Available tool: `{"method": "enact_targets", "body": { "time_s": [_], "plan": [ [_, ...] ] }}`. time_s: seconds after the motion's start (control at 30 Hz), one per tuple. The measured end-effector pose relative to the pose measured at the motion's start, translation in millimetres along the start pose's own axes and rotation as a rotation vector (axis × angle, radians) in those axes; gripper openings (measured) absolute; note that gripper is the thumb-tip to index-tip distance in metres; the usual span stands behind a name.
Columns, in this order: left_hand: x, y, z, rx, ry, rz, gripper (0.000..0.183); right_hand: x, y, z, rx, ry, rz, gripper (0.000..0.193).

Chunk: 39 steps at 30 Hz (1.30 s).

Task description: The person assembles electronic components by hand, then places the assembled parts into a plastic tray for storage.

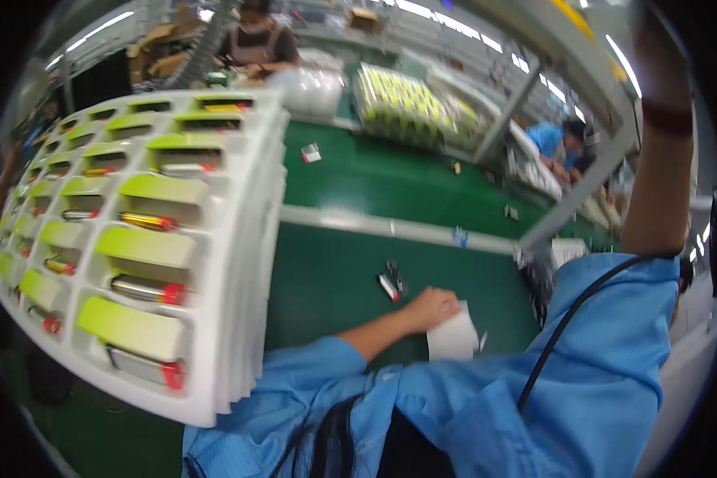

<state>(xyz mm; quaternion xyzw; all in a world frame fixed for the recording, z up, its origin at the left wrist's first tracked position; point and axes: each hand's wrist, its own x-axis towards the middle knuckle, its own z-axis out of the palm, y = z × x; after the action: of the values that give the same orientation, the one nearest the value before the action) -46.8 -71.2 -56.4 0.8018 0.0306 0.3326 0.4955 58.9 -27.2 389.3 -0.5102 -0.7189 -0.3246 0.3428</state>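
Note:
My left hand (432, 309) is closed at the edge of a white piece of paper or thin card (452, 336), low over the green bench. Just beyond it lie a small white stick with a red end (388, 287) and a black piece (396, 275). My right arm is raised at the far right; the hand (661, 52) is dark and blurred at the picture's rim, its fingers unreadable. To my left rises a stack of white moulded trays (243, 239). The top tray's pockets hold yellow-green and white boxes (139, 323) and metallic cylinders with red ends (147, 288).
A pale rail (350, 219) crosses the green bench. Farther off stand another filled tray stack (402, 99) and clear plastic bags (307, 88). A slanted grey post (570, 183) rises at right beside a black bag (536, 283). Other people (259, 44) work beyond the bench.

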Motion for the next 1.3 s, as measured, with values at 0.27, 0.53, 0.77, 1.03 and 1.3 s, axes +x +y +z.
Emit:
{"method": "enact_targets", "body": {
  "time_s": [0.27,0.53,0.77,1.03,1.3],
  "plan": [
    [-5.3,46.9,22.9,0.068,-0.312,0.147,0.019,-370.6,-15.8,-29.2,0.529,-0.673,1.173,0.017],
    [11.0,55.9,36.6,0.259,-0.205,0.468,0.011,-496.5,17.5,-78.4,0.157,-0.804,1.067,0.026],
    [65.0,-2.7,52.3,0.561,-0.322,0.314,0.016,-466.7,17.7,15.1,-0.030,-0.643,0.572,0.053],
    [69.2,12.0,65.9,0.793,-0.433,0.247,0.017,-425.9,23.9,21.8,0.171,-1.011,0.955,0.052],
    [62.4,9.6,74.0,0.785,-0.275,0.189,0.016,-435.7,18.8,34.1,0.004,-0.975,0.912,0.050]
  ]
}}
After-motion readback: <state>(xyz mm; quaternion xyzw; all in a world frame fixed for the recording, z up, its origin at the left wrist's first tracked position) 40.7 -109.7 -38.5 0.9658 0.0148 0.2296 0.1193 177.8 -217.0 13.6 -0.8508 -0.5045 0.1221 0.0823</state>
